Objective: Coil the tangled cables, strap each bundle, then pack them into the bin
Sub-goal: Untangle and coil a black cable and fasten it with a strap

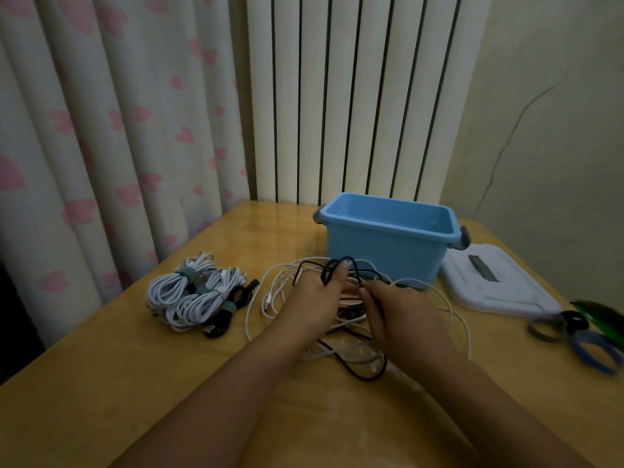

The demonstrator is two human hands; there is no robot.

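Tangled cables (341, 315), white and black mixed, lie in a loose heap in the middle of the desk (101, 383), just in front of the blue bin (385, 244), and both hands are in the heap. The left hand (317, 295) rests palm down on the tangle with a black cable (332, 270) looped over its fingers, so it is grasping that black strand. The right hand (401, 312) is just beside it, fingers pinched together on a dark strand at the top of the heap; the exact strand it grips is hard to tell. White loops spread out around both hands, and a black loop trails toward the near edge of the desk under the wrists.

To the left of the heap, apart from it, sit the coiled bundles (192, 295): several white coils and at least one black one, pressed together, each wrapped with a greenish strap (184, 274). The bin stands upright behind the heap with its top open and grey latches at both ends; nothing shows inside it from this angle. Its white lid (489, 282) lies flat on the desk just to the right of the bin. Farther right, near the desk's edge, are blurred loose straps (587, 342) in blue, grey and green. A flowered curtain (101, 130) and a white radiator (354, 96) stand behind the desk.
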